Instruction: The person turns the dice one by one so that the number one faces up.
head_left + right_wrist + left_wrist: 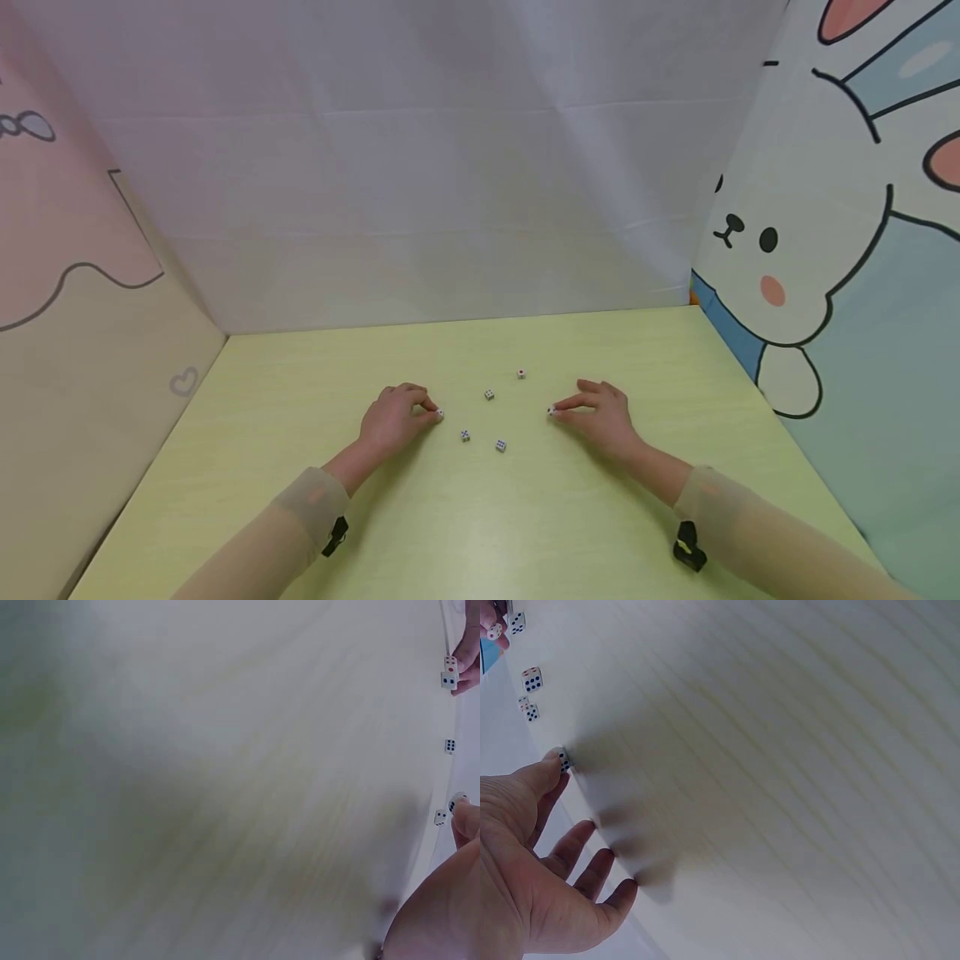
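Markings: dark and red pips (532, 682) on four loose white dice (500, 447) | left grip (393, 422): narrow, pinching left die (440, 414) at its tips | right grip (606, 419): narrow, pinching right die (551, 411) likewise | loose dice: on table (480, 525), spread between both grips

The left die (440, 413) is a small white cube with dark dots, pinched at the fingertips of the left hand (397, 415). The right die (551, 411), also white and dark-dotted, is pinched by the right hand (606, 421). Between these two, well inside the side edges of the tabletop (300, 375), four loose dice (465, 435) lie apart from each other. The farthest die (521, 374), nearest the far edge, shows a red dot.
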`<act>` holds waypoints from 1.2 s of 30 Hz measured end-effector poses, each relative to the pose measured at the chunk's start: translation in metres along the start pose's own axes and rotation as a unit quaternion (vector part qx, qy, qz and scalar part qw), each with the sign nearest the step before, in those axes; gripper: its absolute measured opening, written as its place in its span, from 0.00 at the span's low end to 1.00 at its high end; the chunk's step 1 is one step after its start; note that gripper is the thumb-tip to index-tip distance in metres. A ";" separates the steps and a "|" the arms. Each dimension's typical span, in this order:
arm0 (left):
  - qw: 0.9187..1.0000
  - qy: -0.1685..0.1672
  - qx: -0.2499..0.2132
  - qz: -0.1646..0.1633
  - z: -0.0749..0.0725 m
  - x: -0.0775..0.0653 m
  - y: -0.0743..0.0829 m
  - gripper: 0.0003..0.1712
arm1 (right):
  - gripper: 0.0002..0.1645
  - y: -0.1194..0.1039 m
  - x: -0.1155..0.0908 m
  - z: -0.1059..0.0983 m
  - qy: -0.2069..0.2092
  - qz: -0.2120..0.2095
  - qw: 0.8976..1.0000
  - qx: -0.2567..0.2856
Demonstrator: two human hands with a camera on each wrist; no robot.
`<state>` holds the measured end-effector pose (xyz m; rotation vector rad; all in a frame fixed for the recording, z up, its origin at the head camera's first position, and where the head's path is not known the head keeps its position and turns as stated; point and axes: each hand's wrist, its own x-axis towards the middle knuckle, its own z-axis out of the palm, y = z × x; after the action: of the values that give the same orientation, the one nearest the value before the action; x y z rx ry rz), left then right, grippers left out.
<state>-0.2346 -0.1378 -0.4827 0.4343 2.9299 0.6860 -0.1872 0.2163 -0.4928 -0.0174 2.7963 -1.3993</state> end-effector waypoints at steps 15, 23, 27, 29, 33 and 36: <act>1.000 0.000 0.002 0.002 0.000 0.000 0.000 0.06 | 0.07 0.003 -0.006 0.002 0.000 -0.014 0.999 -0.048; 1.000 -0.003 0.004 -0.001 -0.001 0.000 0.001 0.06 | 0.04 0.006 -0.008 -0.001 -0.004 -0.008 0.998 -0.058; 1.000 -0.001 0.004 0.000 -0.001 0.000 0.001 0.06 | 0.04 0.005 -0.009 -0.002 -0.006 -0.007 0.998 -0.058; 1.000 0.001 0.005 0.000 -0.001 0.000 0.001 0.06 | 0.04 0.005 -0.009 -0.003 -0.006 -0.006 0.998 -0.061; 1.000 0.002 0.004 0.002 -0.002 -0.001 0.002 0.06 | 0.04 0.005 -0.009 -0.005 -0.003 -0.012 0.997 -0.074; 1.000 0.001 0.004 0.003 -0.003 -0.001 0.002 0.06 | 0.05 0.004 -0.010 -0.006 0.003 -0.016 0.997 -0.082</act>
<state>-0.2333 -0.1373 -0.4793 0.4442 2.9350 0.6770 -0.1771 0.2239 -0.4924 -0.0609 2.9198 -1.1740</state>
